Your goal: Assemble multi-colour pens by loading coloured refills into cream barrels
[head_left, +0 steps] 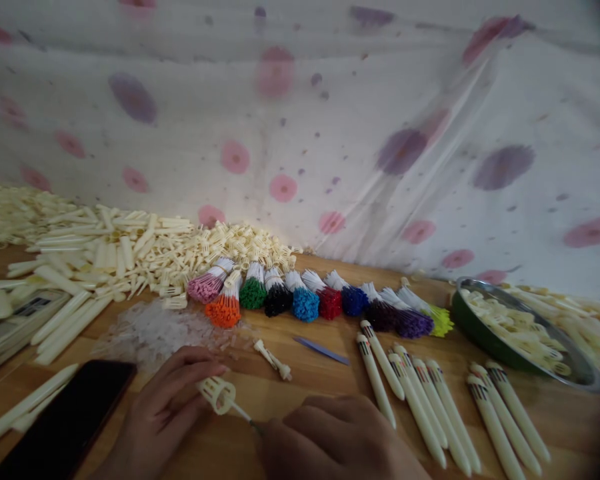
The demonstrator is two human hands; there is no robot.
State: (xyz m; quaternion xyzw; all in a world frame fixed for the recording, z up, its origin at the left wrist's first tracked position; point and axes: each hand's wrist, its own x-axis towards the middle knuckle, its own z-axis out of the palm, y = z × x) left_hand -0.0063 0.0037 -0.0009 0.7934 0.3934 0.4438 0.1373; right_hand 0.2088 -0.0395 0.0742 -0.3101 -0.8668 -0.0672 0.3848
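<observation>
My left hand is closed around a small cream cage-shaped pen part, held just above the wooden table. My right hand is curled into a pinch on a thin pen refill whose end reaches into the cage part. A second cream part lies on the table just beyond my hands, beside a blue refill.
A row of coloured refill bundles lies mid-table. Several assembled cream pens lie at right, near a green bowl of parts. Cream barrels and small parts pile up at left. A black phone and clear bits lie near left.
</observation>
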